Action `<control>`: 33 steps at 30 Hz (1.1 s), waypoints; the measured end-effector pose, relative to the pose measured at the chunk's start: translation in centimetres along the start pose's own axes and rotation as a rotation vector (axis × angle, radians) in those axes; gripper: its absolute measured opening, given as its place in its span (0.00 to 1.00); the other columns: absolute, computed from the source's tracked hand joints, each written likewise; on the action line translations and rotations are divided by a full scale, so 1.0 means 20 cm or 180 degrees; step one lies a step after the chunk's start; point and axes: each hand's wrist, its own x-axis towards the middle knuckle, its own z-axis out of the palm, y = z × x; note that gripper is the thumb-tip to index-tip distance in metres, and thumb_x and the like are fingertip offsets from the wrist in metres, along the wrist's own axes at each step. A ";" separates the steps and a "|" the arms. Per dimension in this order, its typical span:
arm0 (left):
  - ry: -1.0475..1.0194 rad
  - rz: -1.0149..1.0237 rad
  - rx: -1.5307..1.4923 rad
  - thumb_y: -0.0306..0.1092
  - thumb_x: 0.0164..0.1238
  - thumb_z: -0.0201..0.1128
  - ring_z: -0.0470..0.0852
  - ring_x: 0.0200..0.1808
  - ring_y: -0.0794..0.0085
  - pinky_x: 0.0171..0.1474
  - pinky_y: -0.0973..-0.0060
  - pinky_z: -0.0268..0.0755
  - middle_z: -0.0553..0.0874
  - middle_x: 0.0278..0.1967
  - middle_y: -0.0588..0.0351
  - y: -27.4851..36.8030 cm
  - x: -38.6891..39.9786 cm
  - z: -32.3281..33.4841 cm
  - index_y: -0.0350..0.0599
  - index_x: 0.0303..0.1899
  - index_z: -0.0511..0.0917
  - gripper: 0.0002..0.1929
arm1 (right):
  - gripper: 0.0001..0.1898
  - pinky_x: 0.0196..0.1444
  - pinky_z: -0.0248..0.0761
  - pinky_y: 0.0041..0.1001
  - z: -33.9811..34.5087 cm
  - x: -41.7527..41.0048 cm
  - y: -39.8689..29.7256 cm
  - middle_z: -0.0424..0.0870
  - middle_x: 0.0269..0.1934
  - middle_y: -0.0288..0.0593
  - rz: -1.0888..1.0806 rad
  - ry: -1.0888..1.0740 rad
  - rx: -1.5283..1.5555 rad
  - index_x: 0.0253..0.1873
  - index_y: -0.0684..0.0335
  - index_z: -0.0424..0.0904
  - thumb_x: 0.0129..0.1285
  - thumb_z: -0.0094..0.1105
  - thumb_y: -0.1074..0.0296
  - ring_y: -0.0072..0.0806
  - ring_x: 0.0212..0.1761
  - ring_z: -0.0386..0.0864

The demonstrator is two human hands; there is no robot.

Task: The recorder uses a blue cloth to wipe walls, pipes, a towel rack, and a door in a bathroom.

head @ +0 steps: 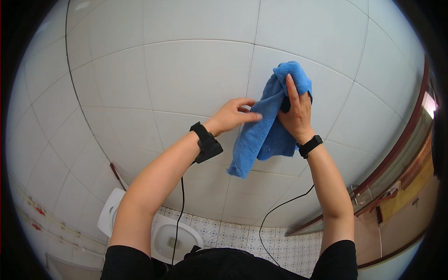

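Note:
A blue microfibre cloth (250,140) hangs in loose folds in front of a pale tiled wall. My right hand (297,113) holds its bunched upper part, with a finger laid over the fabric and other fingertips hidden in the folds. At the cloth's left edge is my left hand (236,113). Its thumb lies across the front of the cloth, while the fingertips pass behind the edge. The lower end of the cloth dangles free between my forearms.
A white toilet (178,234) stands below on a patterned tile floor (234,238). Behind my left forearm, a dark red handle (115,173) leans near the wall corner. Black cables (183,199) trail from both wrist straps. A dark red door frame (395,157) curves along the right.

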 end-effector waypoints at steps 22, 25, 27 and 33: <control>-0.0045 -0.0694 -0.0374 0.50 0.73 0.64 0.68 0.21 0.86 0.24 0.84 0.61 0.74 0.22 0.66 0.05 -0.19 0.10 0.41 0.66 0.68 0.30 | 0.56 0.74 0.59 0.37 0.00 -0.09 0.05 0.60 0.74 0.52 0.0404 0.0549 0.0712 0.80 0.62 0.40 0.54 0.76 0.74 0.41 0.74 0.63; -0.1103 -0.1125 0.0077 0.51 0.72 0.65 0.68 0.21 0.87 0.24 0.84 0.59 0.72 0.19 0.68 0.02 -0.17 0.07 0.44 0.50 0.78 0.20 | 0.58 0.75 0.59 0.37 -0.03 -0.13 0.05 0.58 0.75 0.51 0.0471 0.0465 0.0703 0.80 0.62 0.39 0.53 0.77 0.72 0.40 0.75 0.62; -0.0949 -0.1041 0.0015 0.49 0.71 0.66 0.69 0.20 0.87 0.23 0.85 0.59 0.72 0.17 0.69 0.01 -0.19 0.06 0.46 0.38 0.78 0.15 | 0.58 0.75 0.58 0.37 -0.05 -0.14 0.05 0.59 0.75 0.52 0.0394 0.0423 0.0792 0.80 0.62 0.41 0.52 0.78 0.70 0.42 0.75 0.62; 0.0350 -0.0425 0.0238 0.44 0.71 0.67 0.70 0.20 0.87 0.24 0.85 0.62 0.76 0.18 0.67 0.01 -0.16 -0.08 0.46 0.42 0.78 0.13 | 0.56 0.68 0.66 0.45 -0.13 -0.16 0.02 0.70 0.66 0.58 0.0499 0.0266 0.0337 0.79 0.59 0.47 0.48 0.78 0.71 0.54 0.67 0.70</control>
